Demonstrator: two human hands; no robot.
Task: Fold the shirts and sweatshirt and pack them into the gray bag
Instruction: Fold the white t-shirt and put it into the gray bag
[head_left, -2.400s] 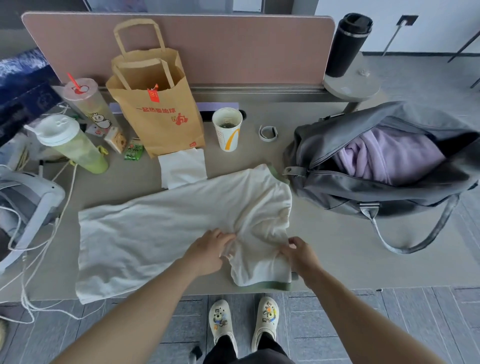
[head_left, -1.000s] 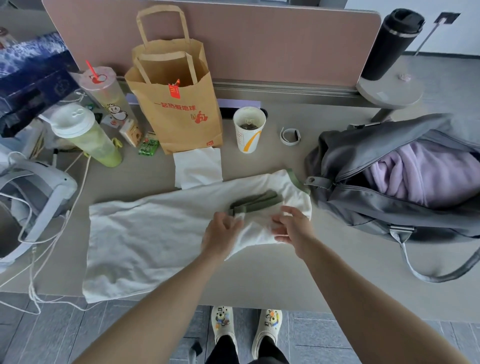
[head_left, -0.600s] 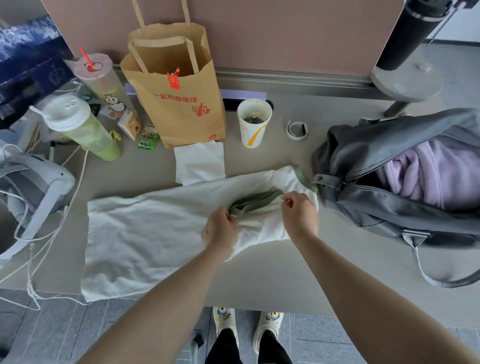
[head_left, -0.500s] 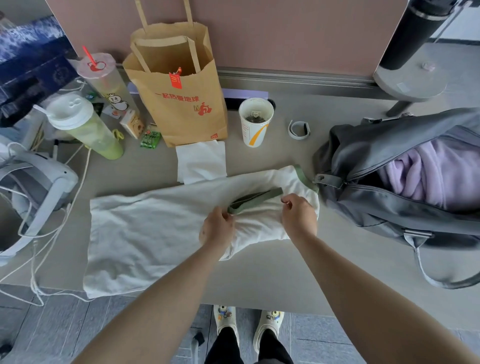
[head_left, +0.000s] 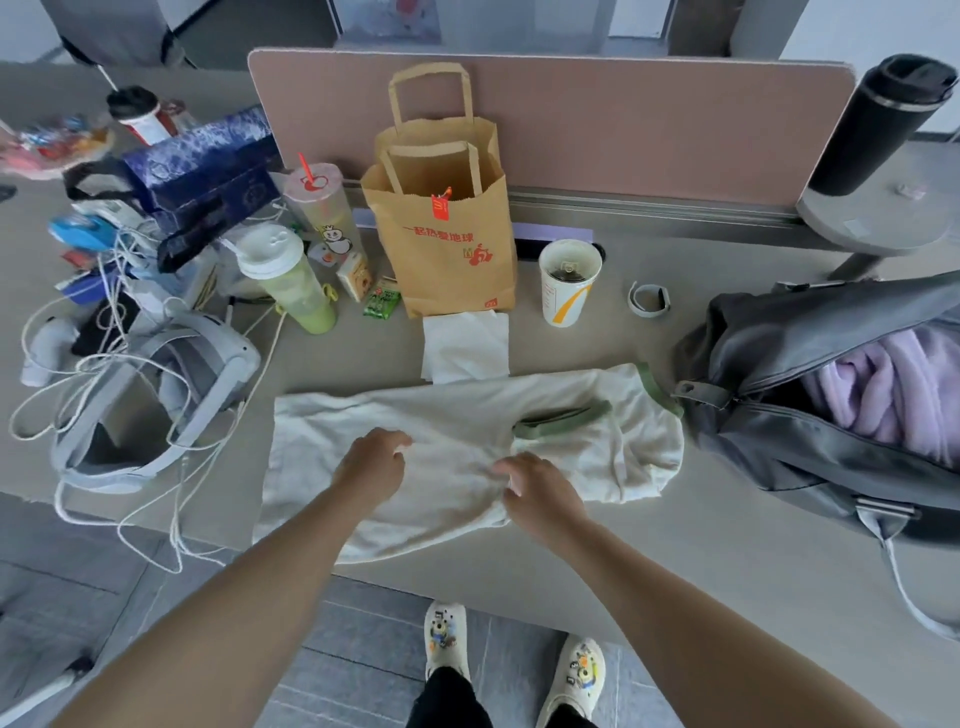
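While the cream shirt (head_left: 467, 431) lies lengthwise along the front of the counter (head_left: 727, 561), partly folded with its green-trimmed collar (head_left: 563, 420) showing toward the right end, both hands rest on its near half. The left hand (head_left: 375, 464) sits on the cloth with fingers curled loosely; I cannot tell whether it pinches any fabric. The right hand (head_left: 537, 491) has its fingers bent onto a bunched ridge of the shirt, seemingly gripping it. Just right of the shirt, touching its collar end, stands the gray bag (head_left: 810, 332), unzipped, with a lilac sweatshirt (head_left: 893, 384) inside. A brown paper bag (head_left: 447, 249) stands behind.
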